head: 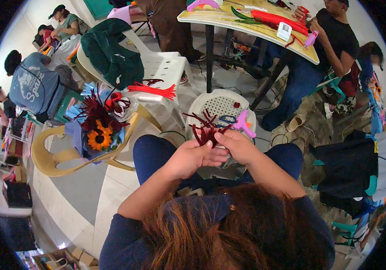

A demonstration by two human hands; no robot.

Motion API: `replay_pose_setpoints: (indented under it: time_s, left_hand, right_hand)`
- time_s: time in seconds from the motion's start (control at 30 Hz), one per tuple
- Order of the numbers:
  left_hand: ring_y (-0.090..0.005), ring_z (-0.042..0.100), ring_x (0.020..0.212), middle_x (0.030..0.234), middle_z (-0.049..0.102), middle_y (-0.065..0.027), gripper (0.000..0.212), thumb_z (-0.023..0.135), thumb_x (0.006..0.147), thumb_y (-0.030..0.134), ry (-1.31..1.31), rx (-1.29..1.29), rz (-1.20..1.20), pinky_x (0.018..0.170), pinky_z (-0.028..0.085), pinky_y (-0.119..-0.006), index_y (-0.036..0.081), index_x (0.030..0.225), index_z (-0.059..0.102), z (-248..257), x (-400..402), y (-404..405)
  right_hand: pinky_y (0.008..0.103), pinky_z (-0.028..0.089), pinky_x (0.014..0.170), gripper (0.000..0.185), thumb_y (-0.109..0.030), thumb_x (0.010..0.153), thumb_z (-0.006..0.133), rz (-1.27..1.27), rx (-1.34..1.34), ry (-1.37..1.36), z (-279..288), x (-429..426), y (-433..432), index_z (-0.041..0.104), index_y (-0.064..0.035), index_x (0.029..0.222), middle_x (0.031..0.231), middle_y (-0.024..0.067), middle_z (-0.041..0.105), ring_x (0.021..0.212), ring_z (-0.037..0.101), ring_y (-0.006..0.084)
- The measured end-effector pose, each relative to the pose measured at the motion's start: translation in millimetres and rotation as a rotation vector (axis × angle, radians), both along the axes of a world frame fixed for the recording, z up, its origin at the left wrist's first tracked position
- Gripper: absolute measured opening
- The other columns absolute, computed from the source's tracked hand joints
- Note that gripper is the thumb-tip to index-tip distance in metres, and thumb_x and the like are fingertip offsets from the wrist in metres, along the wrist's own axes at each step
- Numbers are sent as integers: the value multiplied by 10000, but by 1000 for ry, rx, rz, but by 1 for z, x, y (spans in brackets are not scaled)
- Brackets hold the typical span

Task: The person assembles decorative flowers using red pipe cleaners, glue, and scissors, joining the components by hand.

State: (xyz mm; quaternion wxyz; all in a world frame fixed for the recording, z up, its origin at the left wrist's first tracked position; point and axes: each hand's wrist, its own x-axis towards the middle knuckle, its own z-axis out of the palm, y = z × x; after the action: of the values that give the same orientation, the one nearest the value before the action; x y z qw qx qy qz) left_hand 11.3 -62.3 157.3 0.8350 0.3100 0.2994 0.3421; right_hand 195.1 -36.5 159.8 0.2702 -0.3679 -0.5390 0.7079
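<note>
Between my knees, my left hand (193, 158) and my right hand (236, 143) meet around a cluster of dark red chenille stems (208, 135). Both thumbs press on it from above, and several fuzzy ends stick out away from me. Fingers hide its lower part. Just beyond the hands is a white plastic stool (209, 98) with a perforated seat. On it lie blue-handled scissors (227, 118), partly covered by the stems. A pink and purple glue gun (244, 124) rests beside them, close to my right hand. A small dark red piece (236, 105) sits farther back.
A tan plastic chair (49, 158) at left holds a bouquet (100, 135). Behind it, a white chair (166, 64) carries a dark green jacket (112, 54) and red chenille stems (152, 89). A person (336, 40) sits by the table (193, 16). Cables (284, 138) cross the floor.
</note>
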Motion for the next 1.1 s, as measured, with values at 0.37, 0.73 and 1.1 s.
replay_pose_setpoints:
  time_s: [0.37, 0.73, 1.1]
  left_hand:
    - [-353, 548, 1020, 1164, 494, -272, 433, 397, 926, 302, 2, 23, -280, 864, 442, -450, 34, 1264, 348, 2, -6, 3]
    - [-353, 552, 1012, 1163, 493, -276, 476, 385, 926, 334, -103, -68, -230, 862, 443, -446, 36, 1288, 302, -1, -6, 7]
    - [-307, 592, 949, 1040, 578, -230, 385, 443, 914, 288, 28, 12, -441, 764, 500, -387, -10, 1157, 413, 1, -2, 8]
  right_hand:
    - [231, 440, 652, 279, -234, 865, 560, -6, -20, 131, -1, -10, -3, 622, 12, 980, 848, 19, 624, 730, 535, 82]
    - [239, 440, 689, 251, -224, 853, 567, -158, -32, 141, -5, -9, -4, 642, 5, 923, 869, 37, 635, 753, 546, 105]
    - [255, 452, 752, 353, -278, 918, 455, 181, -53, 260, -15, -18, -2, 536, -15, 1140, 1011, 68, 610, 811, 556, 116]
